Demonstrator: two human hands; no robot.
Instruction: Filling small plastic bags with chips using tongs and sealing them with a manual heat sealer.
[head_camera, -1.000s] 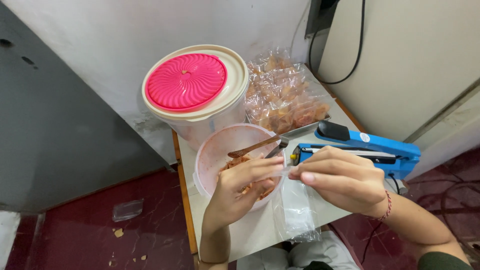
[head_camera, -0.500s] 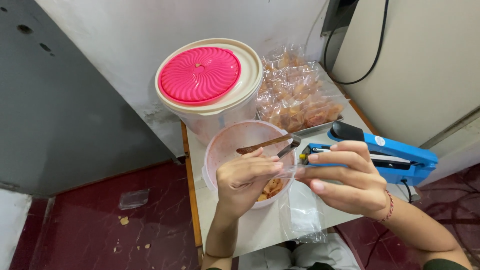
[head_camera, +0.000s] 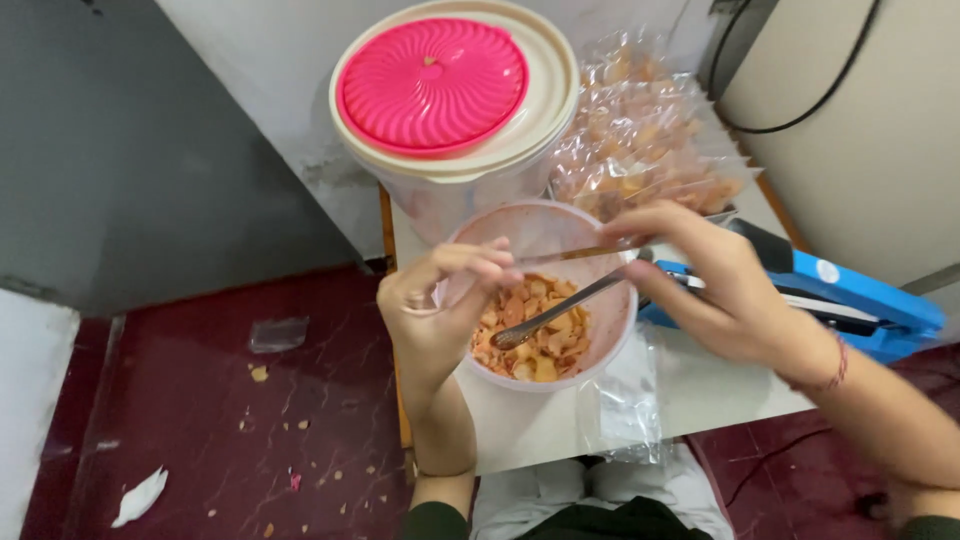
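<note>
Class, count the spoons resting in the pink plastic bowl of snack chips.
2. One metal spoon lies slanted in the pink plastic bowl on the chips; a second spoon lies across the rim under the right hand. Others may be hidden.

Glossy pink plastic lid (head_camera: 432, 82), translucent matt plastic bowl (head_camera: 610, 330), shiny metal spoon (head_camera: 552, 312), crinkly clear plastic bags (head_camera: 640, 150), smooth blue plastic sealer (head_camera: 850, 300).

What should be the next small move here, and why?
Probably the right hand should close on the spoon handle. The spoon lies in the bowl on the chips, its handle leaning on the rim beside the right fingers. The left hand hovers at the bowl's other edge.
</note>
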